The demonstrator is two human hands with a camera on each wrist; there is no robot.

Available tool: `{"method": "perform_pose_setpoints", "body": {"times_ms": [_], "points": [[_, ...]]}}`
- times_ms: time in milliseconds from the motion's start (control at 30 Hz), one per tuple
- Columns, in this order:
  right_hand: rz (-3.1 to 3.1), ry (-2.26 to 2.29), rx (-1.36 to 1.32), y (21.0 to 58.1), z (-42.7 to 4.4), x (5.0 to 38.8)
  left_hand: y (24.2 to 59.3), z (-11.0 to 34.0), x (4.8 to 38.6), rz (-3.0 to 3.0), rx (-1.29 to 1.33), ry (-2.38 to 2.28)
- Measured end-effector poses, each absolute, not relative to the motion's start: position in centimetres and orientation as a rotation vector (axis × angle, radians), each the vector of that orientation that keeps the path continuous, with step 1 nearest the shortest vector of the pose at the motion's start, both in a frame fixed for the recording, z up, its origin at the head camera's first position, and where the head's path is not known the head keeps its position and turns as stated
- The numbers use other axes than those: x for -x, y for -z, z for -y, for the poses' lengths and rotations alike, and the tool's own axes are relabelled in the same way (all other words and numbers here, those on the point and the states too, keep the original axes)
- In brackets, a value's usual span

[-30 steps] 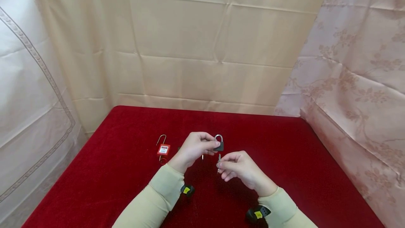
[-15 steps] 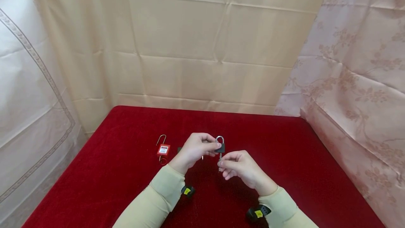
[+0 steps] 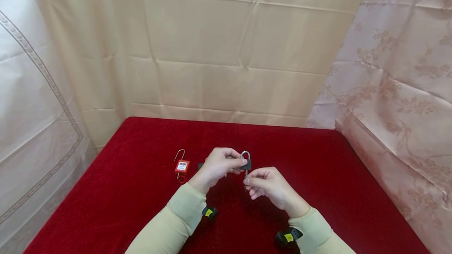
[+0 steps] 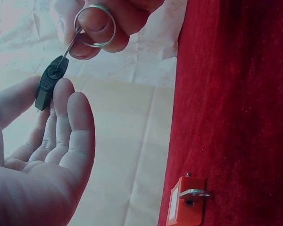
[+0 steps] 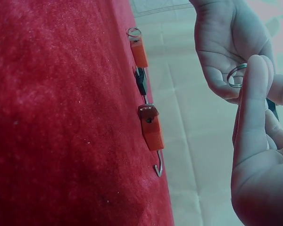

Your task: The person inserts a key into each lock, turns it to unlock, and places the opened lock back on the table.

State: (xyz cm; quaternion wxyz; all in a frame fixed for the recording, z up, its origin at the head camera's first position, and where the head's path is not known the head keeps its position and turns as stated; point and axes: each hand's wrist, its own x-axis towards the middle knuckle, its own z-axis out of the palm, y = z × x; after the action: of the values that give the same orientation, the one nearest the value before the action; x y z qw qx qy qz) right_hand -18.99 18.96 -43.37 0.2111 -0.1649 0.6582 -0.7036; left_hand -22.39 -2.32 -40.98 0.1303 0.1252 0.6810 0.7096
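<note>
My left hand (image 3: 220, 163) pinches a small black padlock (image 3: 246, 164) between thumb and fingers, its silver shackle pointing up. Seen from the left wrist, the keyhole side of that padlock (image 4: 51, 80) faces a silver key (image 4: 71, 43), whose blade stands in the keyhole; how deep I cannot tell. My right hand (image 3: 272, 187) pinches the key's head just below the padlock. A metal key ring (image 4: 95, 26) hangs by the right fingers. In the right wrist view, my right hand (image 5: 259, 141) hides the key and most of the padlock.
On the red cloth-covered table (image 3: 141, 207) a red padlock (image 3: 182, 166) with raised shackle lies left of the hands. From the right wrist, a second red padlock (image 5: 153, 132) and another black padlock (image 5: 140, 81) show in a row. Curtains (image 3: 212, 50) hang behind.
The key has moved up from just below the black padlock into its keyhole, while the padlock shifted slightly down and right. Over the last half second the hands have hardly moved.
</note>
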Motion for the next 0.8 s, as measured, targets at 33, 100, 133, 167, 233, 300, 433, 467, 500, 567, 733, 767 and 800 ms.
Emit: {"method": "perform_pose_setpoints", "body": {"times_ms": [33,100,133,167,233,300,433,467,500,567,733,767,800], "points": [[-1.831,1.955,0.457,43.34,-18.95,18.99,41.00,2.31,22.41,-1.978,-0.368,-2.061],[-1.834,1.953,0.458,43.29,-18.96,18.99,41.07,2.28,22.45,-1.979,-0.373,-2.061],[-1.833,1.952,0.457,43.28,-18.96,18.99,41.10,2.27,22.46,-1.980,-0.376,-2.061],[-1.831,1.952,0.456,43.27,-18.95,18.98,41.15,2.25,22.47,-1.982,-0.378,-2.059],[-1.824,1.952,0.453,43.27,-18.96,18.95,41.28,2.23,22.51,-1.985,-0.375,-2.054],[-1.815,1.952,0.452,43.27,-18.93,18.94,41.36,2.20,22.52,-1.996,-0.371,-2.047],[-1.812,1.951,0.457,43.29,-18.91,18.91,41.41,2.12,22.49,-2.019,-0.367,-2.031],[-1.813,1.951,0.457,43.31,-18.92,18.91,41.36,2.11,22.45,-2.027,-0.364,-2.026],[-1.815,1.952,0.457,43.32,-18.93,18.92,41.33,2.10,22.43,-2.032,-0.363,-2.024],[-1.820,1.956,0.457,43.34,-18.97,18.93,41.25,2.10,22.36,-2.041,-0.357,-2.016],[-1.827,1.969,0.461,43.37,-19.08,18.97,41.18,2.12,22.32,-2.041,-0.359,-2.015],[-1.828,1.971,0.462,43.36,-19.09,18.99,41.19,2.13,22.34,-2.037,-0.362,-2.019],[-1.828,1.973,0.465,43.37,-19.10,19.01,41.21,2.13,22.38,-2.036,-0.367,-2.023]]}}
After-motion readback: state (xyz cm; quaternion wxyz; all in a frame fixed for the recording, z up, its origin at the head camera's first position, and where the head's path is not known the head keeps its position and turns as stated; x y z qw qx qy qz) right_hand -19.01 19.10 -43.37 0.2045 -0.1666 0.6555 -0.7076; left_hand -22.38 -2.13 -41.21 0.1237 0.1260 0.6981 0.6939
